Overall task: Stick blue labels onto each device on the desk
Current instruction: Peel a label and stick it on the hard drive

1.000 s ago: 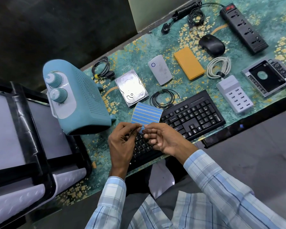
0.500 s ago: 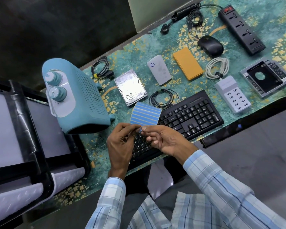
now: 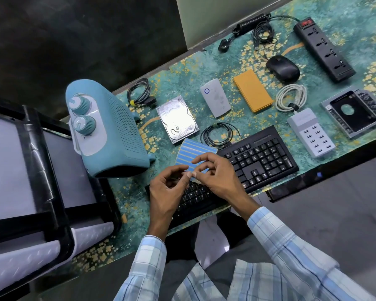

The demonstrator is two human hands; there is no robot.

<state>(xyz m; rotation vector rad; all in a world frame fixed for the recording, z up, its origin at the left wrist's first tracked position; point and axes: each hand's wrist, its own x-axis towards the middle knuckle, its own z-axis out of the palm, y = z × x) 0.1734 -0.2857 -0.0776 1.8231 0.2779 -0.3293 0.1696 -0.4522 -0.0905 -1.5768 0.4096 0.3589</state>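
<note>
My right hand [image 3: 217,178] pinches the near edge of the curved blue striped label sheet [image 3: 192,152], and my left hand [image 3: 167,189], fingers curled, nips that edge beside it, thumbs touching. The sheet is held above the black keyboard's [image 3: 261,155] left end on the teal patterned surface [image 3: 195,68], a silver hard drive [image 3: 176,119] just beyond.

Hard drive [image 3: 177,119] shiny metal; keyboard [image 3: 261,157] probably matt plastic.

Office/IT desk [image 3: 345,22] w/ keyboard [image 3: 261,157], mouse [image 3: 282,68], hard drive [image 3: 177,119], power strip [image 3: 325,48], coiled cables [image 3: 217,135] etc.
</note>
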